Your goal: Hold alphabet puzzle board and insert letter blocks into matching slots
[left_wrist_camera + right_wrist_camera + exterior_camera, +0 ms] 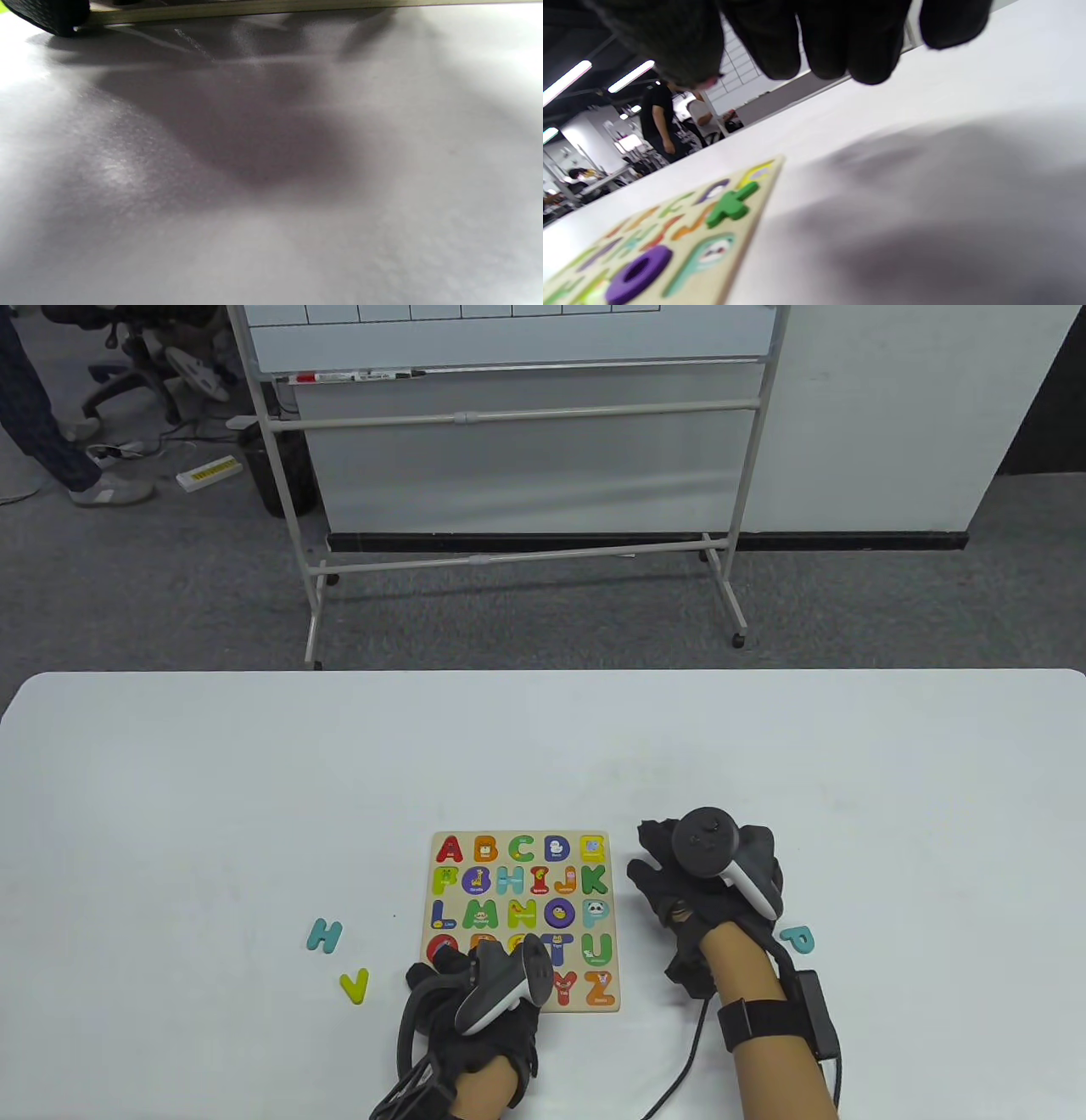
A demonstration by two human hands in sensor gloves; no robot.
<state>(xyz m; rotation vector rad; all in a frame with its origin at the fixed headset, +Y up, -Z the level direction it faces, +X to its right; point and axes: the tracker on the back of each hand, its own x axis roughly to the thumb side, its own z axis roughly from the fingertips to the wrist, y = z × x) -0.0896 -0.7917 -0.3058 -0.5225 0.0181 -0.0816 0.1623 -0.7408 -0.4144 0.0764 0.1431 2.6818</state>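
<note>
The left hand [475,993] rests on the near left corner of the puzzle board [523,918]; its fingers [441,963] lie over the board, and I cannot tell if they are curled. The right hand [704,874] is just beside the board's right edge, fingers [835,38] spread and holding nothing. The board lies flat on the table [254,780]. A blue P [797,938] lies near the right wrist. A blue H [324,936] and yellow V [355,985] lie left of the board.

I see bare white table [254,780] beyond the wooden alphabet puzzle board [607,937]; loose teal H [323,936] and yellow V [355,985] block the left, teal P [797,939] the right.
</note>
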